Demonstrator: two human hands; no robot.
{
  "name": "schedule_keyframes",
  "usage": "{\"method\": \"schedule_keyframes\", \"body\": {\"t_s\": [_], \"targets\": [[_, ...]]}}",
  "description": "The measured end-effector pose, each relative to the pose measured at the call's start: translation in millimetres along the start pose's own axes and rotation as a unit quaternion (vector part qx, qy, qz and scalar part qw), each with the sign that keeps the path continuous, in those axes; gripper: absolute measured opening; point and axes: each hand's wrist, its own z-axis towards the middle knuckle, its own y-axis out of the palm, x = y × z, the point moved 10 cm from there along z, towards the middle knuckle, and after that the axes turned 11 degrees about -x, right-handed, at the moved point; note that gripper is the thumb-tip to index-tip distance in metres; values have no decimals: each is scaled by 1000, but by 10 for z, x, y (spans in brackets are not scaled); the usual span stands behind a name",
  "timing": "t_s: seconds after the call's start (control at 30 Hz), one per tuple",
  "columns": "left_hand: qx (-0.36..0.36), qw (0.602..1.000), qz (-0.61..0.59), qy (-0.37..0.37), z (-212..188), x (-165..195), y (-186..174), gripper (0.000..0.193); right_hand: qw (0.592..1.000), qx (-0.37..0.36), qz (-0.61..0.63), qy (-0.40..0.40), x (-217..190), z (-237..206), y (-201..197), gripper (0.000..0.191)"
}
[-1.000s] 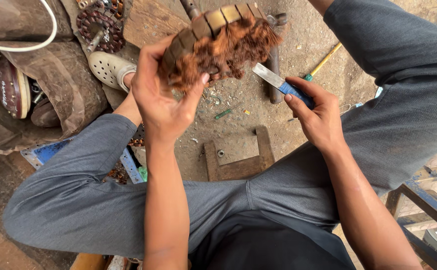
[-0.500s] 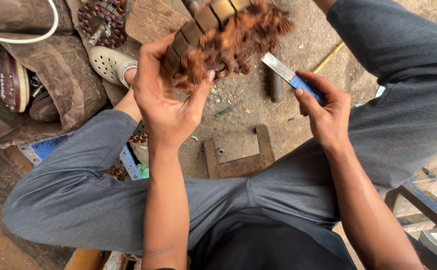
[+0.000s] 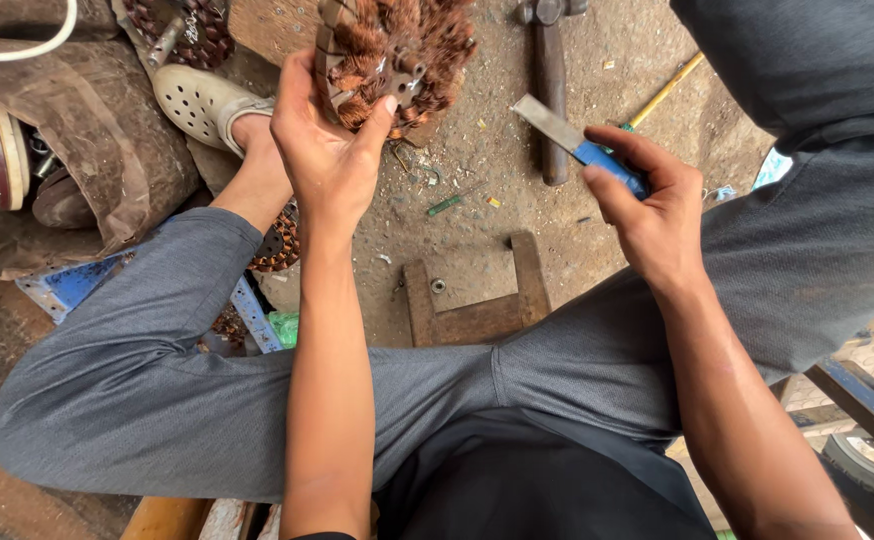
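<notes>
My left hand [image 3: 325, 140] grips a round motor stator [image 3: 392, 50] with frayed copper windings, held up at the top middle of the view. The stator's upper part is cut off by the frame edge. My right hand [image 3: 647, 200] is closed on a flat chisel with a blue handle [image 3: 577, 140]; its grey blade points up and left, a short way right of the stator and apart from it. I sit with both knees spread in grey trousers.
A hammer [image 3: 549, 90] lies on the dirt floor beyond the chisel. A wooden block frame [image 3: 472, 300] sits between my legs. A beige clog [image 3: 202, 100] is on my left foot, another copper stator [image 3: 182, 30] behind it. Brown sacking [image 3: 77, 150] lies left; a yellow rod [image 3: 667, 90] right.
My left hand has lifted the stator farther up and away, turning it. My right hand with the chisel has stayed near the same spot, blade still pointing at the windings.
</notes>
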Motion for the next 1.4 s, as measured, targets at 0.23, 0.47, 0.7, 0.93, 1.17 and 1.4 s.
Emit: {"method": "schedule_keyframes", "body": {"t_s": [0.23, 0.47, 0.7, 0.93, 1.17, 1.4], "targets": [[20, 998, 54, -4, -144, 20, 37, 45, 986, -54, -52, -146, -639, 46, 335, 32], [29, 998, -12, 55, -148, 577, 305, 44, 966, -3, -121, -228, -1247, -187, 262, 35], [45, 993, 47, 100, -319, 1027, 362, 46, 949, -14, -94, -299, -1508, -380, 229, 38], [36, 991, 20, 128, -408, 1271, 428, 49, 939, -11, -143, -313, -1612, -540, 243, 40], [42, 989, 17, 141, -471, 1433, 477, 48, 912, 54, -262, -311, -1889, -852, 261, 41], [38, 984, 94, 144, -464, 1724, 432, 47, 890, 21, -289, -352, -2228, -797, 185, 41]]}}
